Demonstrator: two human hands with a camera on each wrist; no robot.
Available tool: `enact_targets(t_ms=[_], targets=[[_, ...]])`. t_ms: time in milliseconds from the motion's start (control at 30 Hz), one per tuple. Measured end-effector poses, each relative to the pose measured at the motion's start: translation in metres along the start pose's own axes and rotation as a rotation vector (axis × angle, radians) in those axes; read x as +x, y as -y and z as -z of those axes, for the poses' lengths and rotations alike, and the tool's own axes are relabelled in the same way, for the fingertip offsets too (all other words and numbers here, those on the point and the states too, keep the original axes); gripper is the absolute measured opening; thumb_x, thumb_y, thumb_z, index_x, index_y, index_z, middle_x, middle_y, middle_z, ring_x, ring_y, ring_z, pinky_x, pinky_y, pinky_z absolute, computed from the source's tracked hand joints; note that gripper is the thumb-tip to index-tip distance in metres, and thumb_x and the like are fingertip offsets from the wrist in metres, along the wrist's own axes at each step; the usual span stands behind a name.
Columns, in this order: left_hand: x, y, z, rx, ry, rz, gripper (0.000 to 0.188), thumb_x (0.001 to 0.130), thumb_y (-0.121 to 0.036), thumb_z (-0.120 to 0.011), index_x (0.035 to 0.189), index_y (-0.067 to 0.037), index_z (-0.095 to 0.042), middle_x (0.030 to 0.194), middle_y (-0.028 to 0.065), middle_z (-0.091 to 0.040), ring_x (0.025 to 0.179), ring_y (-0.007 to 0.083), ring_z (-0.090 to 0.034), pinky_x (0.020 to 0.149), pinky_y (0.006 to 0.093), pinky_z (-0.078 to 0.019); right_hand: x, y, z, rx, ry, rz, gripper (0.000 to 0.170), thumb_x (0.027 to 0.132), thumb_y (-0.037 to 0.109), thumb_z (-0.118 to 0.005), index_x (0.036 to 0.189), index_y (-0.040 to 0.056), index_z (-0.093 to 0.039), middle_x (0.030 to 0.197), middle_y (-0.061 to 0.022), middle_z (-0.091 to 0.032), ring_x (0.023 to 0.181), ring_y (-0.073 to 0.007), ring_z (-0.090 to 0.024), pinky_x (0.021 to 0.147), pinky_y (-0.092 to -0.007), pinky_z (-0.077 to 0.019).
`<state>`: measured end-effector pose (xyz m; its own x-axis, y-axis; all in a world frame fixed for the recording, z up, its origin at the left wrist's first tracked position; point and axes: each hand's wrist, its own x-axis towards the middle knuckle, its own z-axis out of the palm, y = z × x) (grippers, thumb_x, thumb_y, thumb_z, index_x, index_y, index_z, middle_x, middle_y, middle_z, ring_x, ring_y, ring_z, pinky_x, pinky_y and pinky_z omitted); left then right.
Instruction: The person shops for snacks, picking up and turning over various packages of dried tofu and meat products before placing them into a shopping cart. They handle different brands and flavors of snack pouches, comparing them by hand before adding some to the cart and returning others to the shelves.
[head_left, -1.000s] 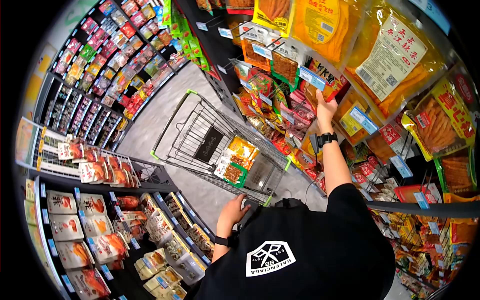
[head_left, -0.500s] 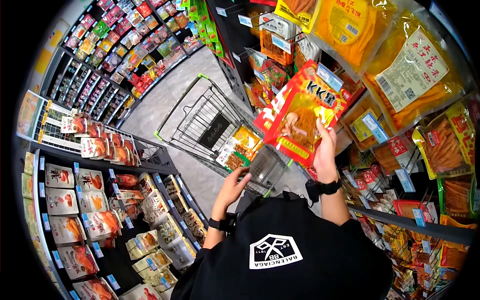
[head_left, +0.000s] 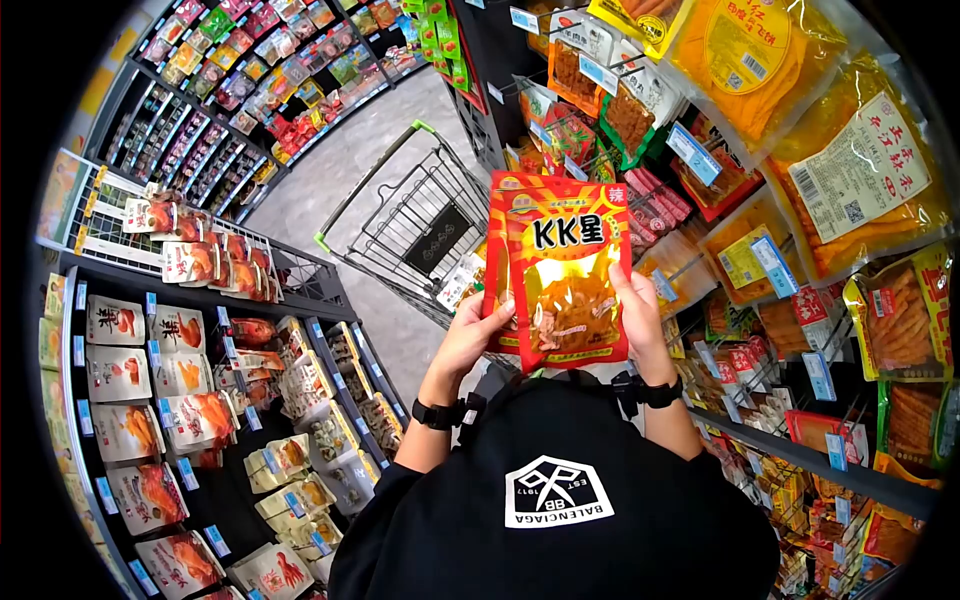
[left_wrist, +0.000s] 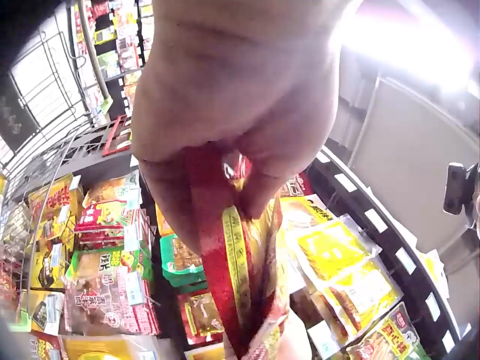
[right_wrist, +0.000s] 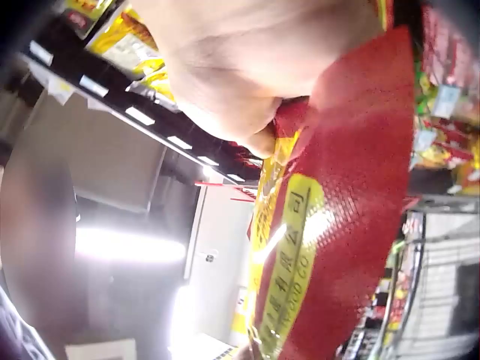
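On the left, white food bags sit in rows on a dark shelf. Far behind them, more shelves are full of little bright bags. Next is a wire shopping cart, a bit far off, with a white pack showing inside. Then comes the left hand. It pinches the left side of the red bags, with its thumb on the front. There look to be two: a front red bag with "KK" on it, and a back red bag peeking out on its left. They are up in front of the black shirt. The right hand holds the front one's right edge, thumb on top. Farther right, big yellow food packs hang by blue price tags.
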<state>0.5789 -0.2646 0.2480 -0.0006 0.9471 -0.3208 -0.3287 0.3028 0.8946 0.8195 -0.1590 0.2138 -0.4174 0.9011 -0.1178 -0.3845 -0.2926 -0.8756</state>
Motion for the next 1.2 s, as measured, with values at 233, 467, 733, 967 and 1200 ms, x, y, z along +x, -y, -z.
enact_targets(t_ms=[233, 467, 733, 967, 1200], targets=[[-0.01, 0.016, 0.027, -0.111, -0.328, -0.199, 0.013, 0.097, -0.02, -0.062, 0.1, -0.008, -0.061, 0.085, -0.0028, -0.062, 0.073, 0.0054, -0.056, 0.069, 0.0221, -0.0472, 0.007, 0.011, -0.008, 0.217, -0.245, 0.127, 0.032, 0.103, 0.026, -0.05, 0.121, 0.0002, -0.057, 0.115, -0.007, -0.065, 0.103, -0.0136, -0.061, 0.09, -0.0289, -0.0488], [-0.017, 0.012, 0.022, -0.089, -0.312, -0.178, 0.018, 0.099, -0.024, -0.059, 0.103, -0.007, -0.062, 0.085, -0.0036, -0.062, 0.073, 0.0045, -0.056, 0.068, 0.0219, -0.0478, 0.02, -0.01, -0.019, 0.252, -0.16, 0.01, 0.03, 0.102, 0.026, -0.053, 0.119, 0.0019, -0.06, 0.116, -0.0046, -0.065, 0.1, -0.0098, -0.06, 0.088, -0.0251, -0.0462], [-0.012, 0.024, 0.013, -0.061, -0.167, -0.173, 0.033, 0.104, -0.024, -0.049, 0.121, 0.002, -0.057, 0.109, 0.0024, -0.066, 0.095, 0.0068, -0.06, 0.084, 0.025, -0.0498, 0.027, -0.049, -0.037, 0.116, -0.111, -0.046, 0.036, 0.103, 0.027, -0.048, 0.129, 0.0027, -0.053, 0.125, -0.0053, -0.06, 0.112, -0.0135, -0.056, 0.096, -0.0298, -0.0445], [0.006, 0.048, 0.075, -0.578, -0.376, -0.101, 0.021, 0.101, -0.023, -0.05, 0.116, -0.008, -0.053, 0.074, -0.0014, -0.052, 0.056, 0.0118, -0.052, 0.05, 0.0298, -0.0481, 0.046, -0.06, 0.001, 0.814, 0.538, -0.342, 0.045, 0.102, 0.039, -0.047, 0.132, 0.0062, -0.049, 0.106, -0.0022, -0.063, 0.087, -0.0162, -0.066, 0.082, -0.0351, -0.0521], [0.028, 0.049, 0.131, -1.422, 0.222, -0.124, 0.026, 0.102, -0.017, -0.04, 0.123, -0.008, -0.051, 0.064, -0.0004, -0.042, 0.047, 0.0095, -0.042, 0.048, 0.0252, -0.0356, 0.07, -0.068, -0.058, 1.12, 0.398, -0.161, 0.035, 0.1, 0.02, -0.043, 0.13, 0.003, -0.048, 0.071, -0.0029, -0.043, 0.047, -0.0108, -0.043, 0.054, -0.0265, -0.037]])
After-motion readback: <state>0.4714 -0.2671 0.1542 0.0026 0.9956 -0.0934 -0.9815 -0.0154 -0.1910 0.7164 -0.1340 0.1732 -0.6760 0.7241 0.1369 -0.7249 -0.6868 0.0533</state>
